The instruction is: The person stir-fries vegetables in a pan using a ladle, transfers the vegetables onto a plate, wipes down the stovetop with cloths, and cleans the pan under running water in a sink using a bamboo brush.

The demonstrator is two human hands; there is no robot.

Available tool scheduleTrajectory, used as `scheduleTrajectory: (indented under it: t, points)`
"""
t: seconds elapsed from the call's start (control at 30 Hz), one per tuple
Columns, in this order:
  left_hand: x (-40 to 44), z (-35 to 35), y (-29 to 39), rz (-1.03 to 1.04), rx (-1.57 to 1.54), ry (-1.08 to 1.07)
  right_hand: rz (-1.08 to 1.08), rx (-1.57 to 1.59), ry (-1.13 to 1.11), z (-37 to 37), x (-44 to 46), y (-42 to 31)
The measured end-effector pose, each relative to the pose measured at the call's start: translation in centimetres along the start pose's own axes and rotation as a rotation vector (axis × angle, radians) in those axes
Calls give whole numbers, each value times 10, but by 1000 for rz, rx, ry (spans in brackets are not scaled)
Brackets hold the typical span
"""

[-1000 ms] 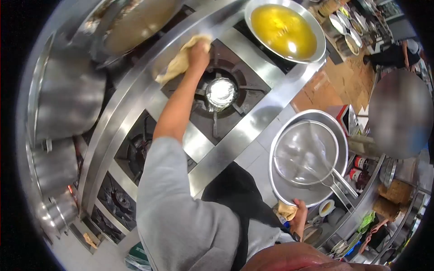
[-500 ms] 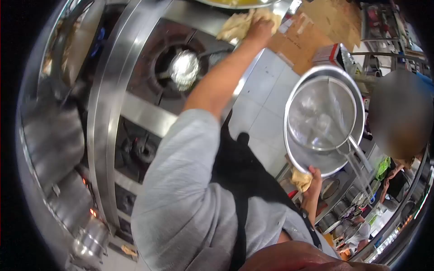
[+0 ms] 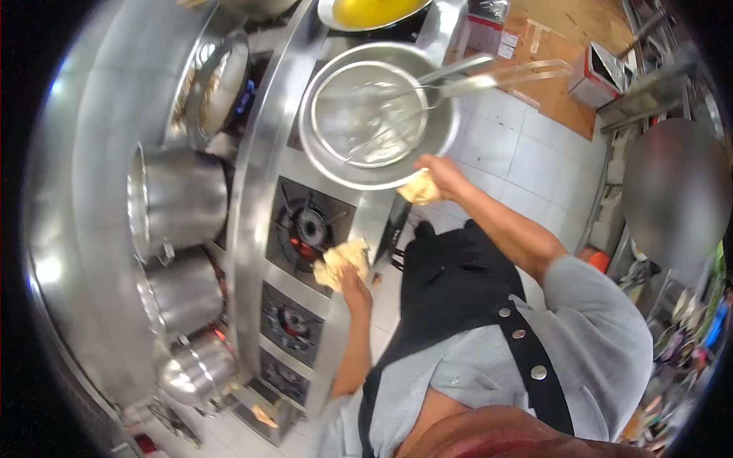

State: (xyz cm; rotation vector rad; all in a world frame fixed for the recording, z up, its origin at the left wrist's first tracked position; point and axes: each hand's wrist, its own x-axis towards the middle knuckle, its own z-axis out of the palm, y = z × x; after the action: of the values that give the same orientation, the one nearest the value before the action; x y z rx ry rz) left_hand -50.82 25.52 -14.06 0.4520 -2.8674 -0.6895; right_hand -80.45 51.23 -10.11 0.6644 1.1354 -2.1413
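My right hand [image 3: 447,177] grips the rim of a large steel bowl [image 3: 441,156] through a folded yellowish cloth [image 3: 420,188]. The bowl is over the stove [image 3: 366,204]; whether it rests there I cannot tell. A round mesh strainer [image 3: 370,114] lies in its mouth, with long handles [image 3: 508,76] sticking out to the right. Closer to my body, my left hand [image 3: 353,286] is closed on a crumpled yellowish cloth [image 3: 340,263], beside a burner [image 3: 309,227] that glows red.
Beyond the bowl sits a pan of yellow liquid [image 3: 382,11]. Tall steel pots [image 3: 183,191] and a wok [image 3: 221,88] line the left side. Cardboard [image 3: 538,57] covers part of the floor, near a red-and-white box [image 3: 595,80]. Another person [image 3: 676,191] is at the right.
The bowl and strainer have moved left from over the floor to over the stove, with my right hand on the rim. My left hand has drawn back from the pan with its cloth.
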Motion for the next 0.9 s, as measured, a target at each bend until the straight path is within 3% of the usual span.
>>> scheduleTrajectory:
  t: [0.07, 0.13, 0.2, 0.23, 0.33, 0.37, 0.43, 0.47, 0.5, 0.63, 0.8, 0.9]
  points:
    - [-6, 7, -14, 42, -11, 64, -11, -36, -54, 31, 40, 19]
    - [0, 10, -4, -65, 4, 36, -73, -266, -26, 59, 41, 8]
    - [8, 6, 14, -138, 15, 7, -29, -335, -168, 76, 34, -10]
    - [8, 5, 21, -179, 20, -7, -6, -371, -240, 75, 30, -16]
    - [5, 3, 11, -90, 67, -58, -313, -706, -366, 44, 27, -23]
    - [4, 4, 9, -67, 81, -67, -276, -795, -415, 18, 25, -23]
    - [0, 7, 5, -23, 111, -64, -333, -1058, -303, -43, 38, -16]
    - [0, 7, 9, -15, 124, -58, -361, -1091, -130, -77, 64, -2]
    - [0, 8, 14, -7, 136, -53, -221, -1161, -23, -104, 103, 4]
    - [-1, 8, 25, -8, 200, -79, -352, -1048, 353, -136, 182, -35]
    - [-2, 8, 23, 4, 245, -97, -475, -689, 346, -129, 248, -66]
    - [1, 7, 24, -21, 245, -119, -466, -754, 329, -132, 268, -71]
